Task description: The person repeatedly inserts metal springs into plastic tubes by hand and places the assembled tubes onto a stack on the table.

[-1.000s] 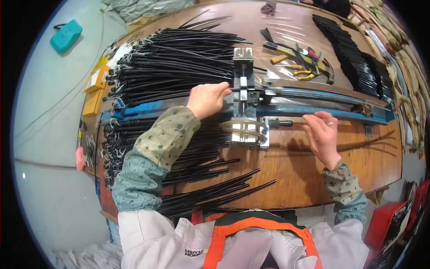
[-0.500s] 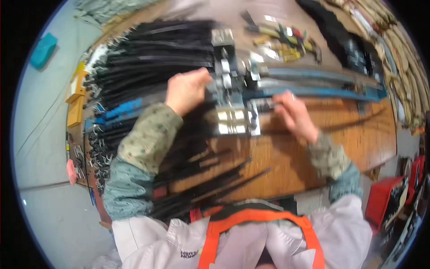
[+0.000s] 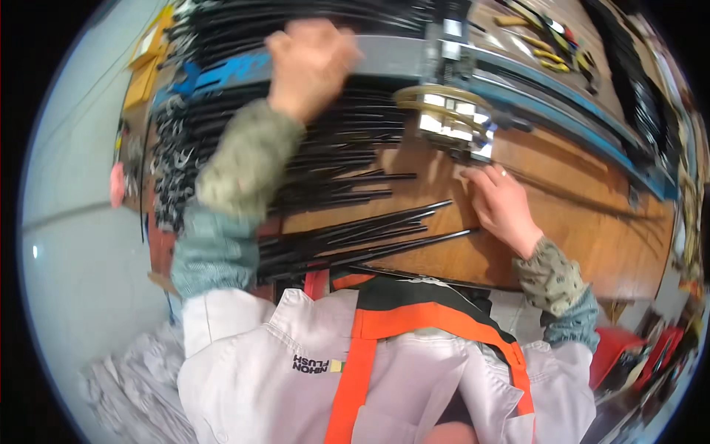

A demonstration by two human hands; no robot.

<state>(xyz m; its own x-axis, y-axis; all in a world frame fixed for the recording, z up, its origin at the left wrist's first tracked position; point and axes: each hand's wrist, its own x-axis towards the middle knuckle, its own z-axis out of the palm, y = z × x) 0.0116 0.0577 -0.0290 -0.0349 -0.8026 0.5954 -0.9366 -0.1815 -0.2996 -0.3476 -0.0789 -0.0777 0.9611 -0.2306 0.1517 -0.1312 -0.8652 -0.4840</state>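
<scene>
My left hand (image 3: 314,66) is over the grey-blue metal rail (image 3: 388,55), left of a metal bench fixture (image 3: 447,118). Motion smears it, but its fingers look curled; what they hold, if anything, is hidden. My right hand (image 3: 503,203) is at the fixture's lower right corner, above the wooden table. Its thumb and fingers are drawn together, and anything between them is too small to make out. The fixture has bright metal plates and a curved brass-coloured band (image 3: 436,95). Black rods (image 3: 347,118) lie in rows left of it, many with pale metal ends.
Loose black rods (image 3: 384,237) lie along the near edge of the wooden table (image 3: 577,248). Yellow-handled pliers (image 3: 549,58) and other tools are at the back right. Blue rails (image 3: 584,111) run right from the fixture. Yellow boxes (image 3: 144,74) stand at the left.
The view has shifted, so the bench sits higher in it. My left hand has moved left, away from the fixture; my right hand is now at the fixture's near corner. The brass-coloured band now shows clearly.
</scene>
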